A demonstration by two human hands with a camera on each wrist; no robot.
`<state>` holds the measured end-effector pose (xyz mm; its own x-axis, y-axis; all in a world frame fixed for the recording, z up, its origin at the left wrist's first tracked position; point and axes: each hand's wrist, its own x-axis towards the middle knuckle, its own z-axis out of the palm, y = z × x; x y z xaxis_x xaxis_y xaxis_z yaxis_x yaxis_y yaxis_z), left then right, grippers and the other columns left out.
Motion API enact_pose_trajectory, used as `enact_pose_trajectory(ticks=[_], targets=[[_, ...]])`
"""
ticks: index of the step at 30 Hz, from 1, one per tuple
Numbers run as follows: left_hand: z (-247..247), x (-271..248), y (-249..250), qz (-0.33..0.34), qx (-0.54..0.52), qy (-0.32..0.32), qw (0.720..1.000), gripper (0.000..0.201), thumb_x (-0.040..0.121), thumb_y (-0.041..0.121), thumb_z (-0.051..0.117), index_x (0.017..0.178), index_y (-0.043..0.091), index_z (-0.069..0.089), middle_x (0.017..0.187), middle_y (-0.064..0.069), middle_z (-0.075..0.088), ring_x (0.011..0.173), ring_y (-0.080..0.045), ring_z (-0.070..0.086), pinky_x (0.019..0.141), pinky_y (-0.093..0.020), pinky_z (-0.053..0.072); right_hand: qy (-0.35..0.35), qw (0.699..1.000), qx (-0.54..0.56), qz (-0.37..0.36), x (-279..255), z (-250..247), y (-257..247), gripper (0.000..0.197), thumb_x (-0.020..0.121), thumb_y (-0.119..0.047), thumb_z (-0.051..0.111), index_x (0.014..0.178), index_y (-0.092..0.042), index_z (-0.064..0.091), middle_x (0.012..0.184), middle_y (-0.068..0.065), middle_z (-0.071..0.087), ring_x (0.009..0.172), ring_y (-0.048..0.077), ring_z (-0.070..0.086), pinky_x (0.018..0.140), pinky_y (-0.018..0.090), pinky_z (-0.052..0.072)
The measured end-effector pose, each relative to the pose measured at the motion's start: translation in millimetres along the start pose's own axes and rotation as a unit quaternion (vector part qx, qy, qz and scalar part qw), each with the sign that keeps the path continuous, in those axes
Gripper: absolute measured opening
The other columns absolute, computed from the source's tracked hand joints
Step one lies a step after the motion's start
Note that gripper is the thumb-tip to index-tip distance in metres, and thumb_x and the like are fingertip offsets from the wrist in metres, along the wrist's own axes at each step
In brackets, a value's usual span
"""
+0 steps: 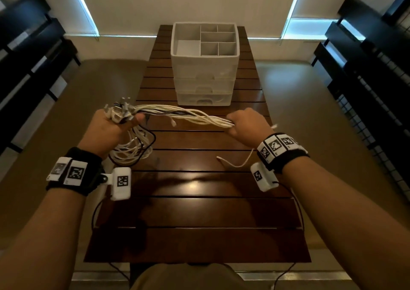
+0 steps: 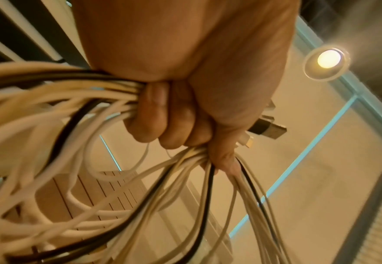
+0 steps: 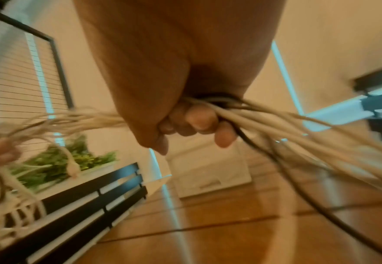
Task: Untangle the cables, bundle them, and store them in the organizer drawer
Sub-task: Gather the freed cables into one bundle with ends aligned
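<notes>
A bundle of white and black cables point(image 1: 186, 113) stretches between both hands above the wooden table point(image 1: 195, 212). My left hand point(image 1: 111, 123) grips the end with the plugs point(image 1: 121, 110); loops point(image 1: 133, 147) hang below it. The left wrist view shows the fingers point(image 2: 162, 121) curled round the cables point(image 2: 50, 110), with a USB plug point(image 2: 269, 129) sticking out. My right hand point(image 1: 244, 125) grips the other end; its fingers point(image 3: 199, 121) wrap the strands point(image 3: 264, 123). One loose white end point(image 1: 235, 162) dangles under the right wrist. The white organizer point(image 1: 205, 65) stands at the far end, its drawers closed.
The organizer's top tray point(image 1: 218, 39) has several open compartments. Dark slatted benches point(image 1: 33, 52) and dark shelving point(image 1: 372, 67) flank the table. A planter with green plants point(image 3: 61, 164) sits on the left. Thin black wires from the wrist cameras hang at the table's near edge.
</notes>
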<state>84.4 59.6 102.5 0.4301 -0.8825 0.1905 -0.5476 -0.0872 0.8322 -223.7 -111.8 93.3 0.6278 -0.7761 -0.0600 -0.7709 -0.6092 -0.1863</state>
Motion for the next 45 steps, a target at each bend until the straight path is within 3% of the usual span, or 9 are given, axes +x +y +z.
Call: enact_pose_trajectory(ticks=[8, 11, 16, 19, 25, 29, 34, 39, 45], targets=[[3.6, -13.8, -17.7, -0.029, -0.006, -0.007, 1.000, 0.023, 0.091, 0.021, 0.079, 0.080, 0.041, 0.080, 0.076, 0.012, 0.075, 0.064, 0.004, 0.061, 0.060, -0.010, 0.045, -0.001, 0.999, 0.013, 0.045, -6.5, -3.5, 13.3, 0.017, 0.096, -0.029, 0.058, 0.086, -0.023, 0.070, 0.074, 0.000, 0.055, 0.070, 0.025, 0.056, 0.068, 0.035, 0.045], [10.5, -16.0, -19.4, -0.043, 0.010, -0.025, 0.999, 0.013, 0.093, 0.021, 0.079, 0.081, 0.017, 0.075, 0.075, -0.005, 0.072, 0.061, -0.004, 0.057, 0.056, -0.016, 0.044, 0.000, 0.999, -0.022, 0.050, -12.9, 4.3, 23.1, 0.018, 0.097, -0.030, 0.056, 0.087, -0.022, 0.069, 0.075, -0.001, 0.056, 0.072, 0.026, 0.059, 0.067, 0.036, 0.045], [37.4, -16.7, -8.3, -0.042, 0.037, -0.109, 0.992, 0.023, 0.090, 0.028, 0.080, 0.074, 0.014, 0.070, 0.060, 0.012, 0.064, 0.055, -0.001, 0.054, 0.055, -0.016, 0.042, -0.063, 0.991, -0.079, 0.093, -24.2, 26.5, 41.1, 0.025, 0.102, -0.033, 0.055, 0.107, -0.013, 0.069, 0.101, 0.012, 0.068, 0.095, 0.036, 0.069, 0.077, 0.041, 0.048], [49.3, -16.2, -6.3, -0.054, 0.026, -0.107, 0.992, 0.030, 0.093, 0.024, 0.079, 0.070, 0.009, 0.065, 0.055, 0.013, 0.058, 0.052, -0.003, 0.050, 0.052, -0.013, 0.038, -0.046, 0.989, -0.099, 0.101, -21.9, 15.4, 41.7, 0.024, 0.102, -0.030, 0.055, 0.103, -0.011, 0.068, 0.099, 0.011, 0.067, 0.085, 0.034, 0.065, 0.072, 0.038, 0.044], [36.9, -13.1, -3.3, -0.064, -0.005, -0.050, 0.997, 0.022, 0.092, 0.023, 0.080, 0.089, 0.001, 0.075, 0.081, -0.026, 0.068, 0.067, -0.017, 0.055, 0.065, -0.032, 0.043, 0.061, 0.993, -0.069, 0.070, -20.8, -45.3, 22.2, 0.015, 0.097, -0.023, 0.057, 0.088, -0.017, 0.067, 0.068, 0.001, 0.047, 0.069, 0.029, 0.055, 0.068, 0.037, 0.044], [34.3, -14.1, -4.0, -0.086, -0.022, 0.006, 0.996, 0.021, 0.094, 0.023, 0.078, 0.073, 0.024, 0.073, 0.061, 0.014, 0.067, 0.053, 0.003, 0.053, 0.055, -0.016, 0.045, 0.050, 0.997, 0.024, 0.054, -18.8, -37.9, 7.2, 0.017, 0.095, -0.026, 0.056, 0.093, -0.017, 0.069, 0.082, 0.005, 0.060, 0.077, 0.030, 0.060, 0.073, 0.040, 0.051], [25.1, -12.7, -11.8, -0.107, -0.029, 0.102, 0.989, 0.010, 0.096, 0.024, 0.076, 0.096, 0.014, 0.074, 0.076, 0.008, 0.066, 0.055, 0.014, 0.057, 0.057, -0.007, 0.043, 0.004, 0.999, -0.021, 0.029, -16.6, 10.2, 4.5, 0.020, 0.097, -0.030, 0.056, 0.104, -0.021, 0.072, 0.094, 0.010, 0.068, 0.091, 0.036, 0.067, 0.072, 0.039, 0.043], [34.6, -18.7, -16.8, -0.180, -0.098, 0.117, 0.972, 0.027, 0.097, 0.019, 0.075, 0.074, 0.021, 0.061, 0.048, 0.021, 0.059, 0.042, 0.007, 0.051, 0.058, -0.025, 0.040, 0.025, 0.996, -0.044, 0.072, -2.4, 23.6, 16.1, 0.017, 0.096, -0.030, 0.059, 0.102, -0.020, 0.071, 0.099, 0.010, 0.068, 0.093, 0.035, 0.068, 0.076, 0.040, 0.050], [50.8, -20.8, -18.5, -0.184, -0.106, 0.084, 0.974, 0.025, 0.095, 0.020, 0.077, 0.073, 0.021, 0.065, 0.053, 0.016, 0.064, 0.050, 0.005, 0.055, 0.061, -0.027, 0.043, -0.022, 0.996, -0.025, 0.079, 5.8, 44.2, 22.4, 0.027, 0.100, -0.039, 0.057, 0.107, -0.017, 0.071, 0.106, 0.012, 0.069, 0.096, 0.035, 0.067, 0.080, 0.042, 0.052]])
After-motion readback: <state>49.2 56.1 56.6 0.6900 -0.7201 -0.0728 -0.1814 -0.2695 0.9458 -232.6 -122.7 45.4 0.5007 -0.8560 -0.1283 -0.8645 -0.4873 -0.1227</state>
